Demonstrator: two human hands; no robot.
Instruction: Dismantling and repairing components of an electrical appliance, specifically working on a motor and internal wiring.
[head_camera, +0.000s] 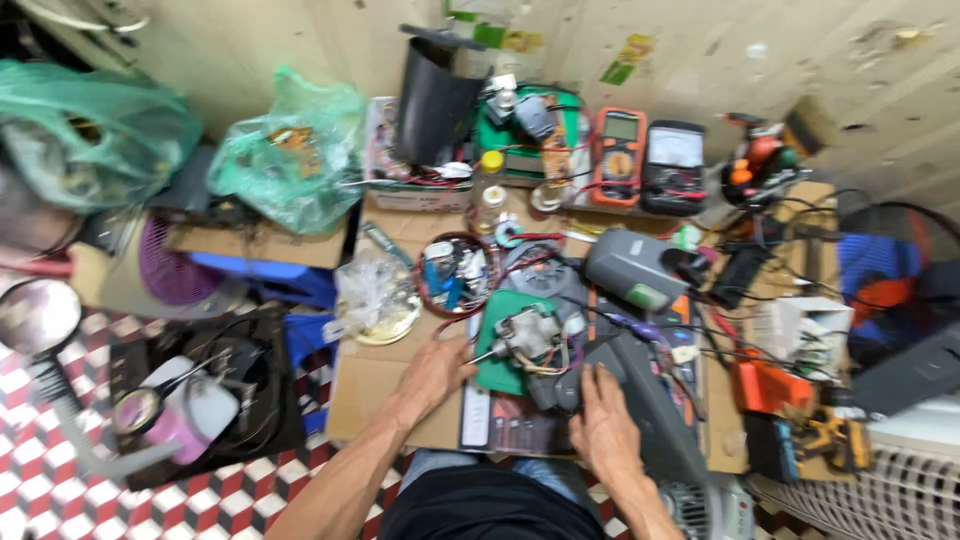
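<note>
From above, the low cardboard-topped bench (380, 385) is crowded nearly to every edge. Its only bare stretch is the front left corner, beside the left forearm; past that edge the floor (60, 500) of red and white tiles drops away, with a black tray (270, 400) of odds and ends standing on it. Along the back, against the wall, stand a black cylinder (435, 100), an orange meter (618, 155) and a dark meter (673, 165). Green bags (290, 150) heap up to the left. To the right, wires, an orange block (765, 385) and a yellow tool (830, 440) fill the bench to its end, so there is little open room there.

The metal part (525, 335) is a small grey casting with knobs and a thin rod sticking out to the left. It sits on a green mat (500, 370) in the middle front of the bench, just in front of a round bowl (455, 272) of small bits.

The left hand (435, 375) lies flat, fingers loosely spread and holding nothing, its fingertips just beside the rod end of the part. The right hand (603, 425) rests palm down on a dark grey case (650, 400), fingers stretched forward and ungripping, a little to the right of the part and not touching it.
</note>
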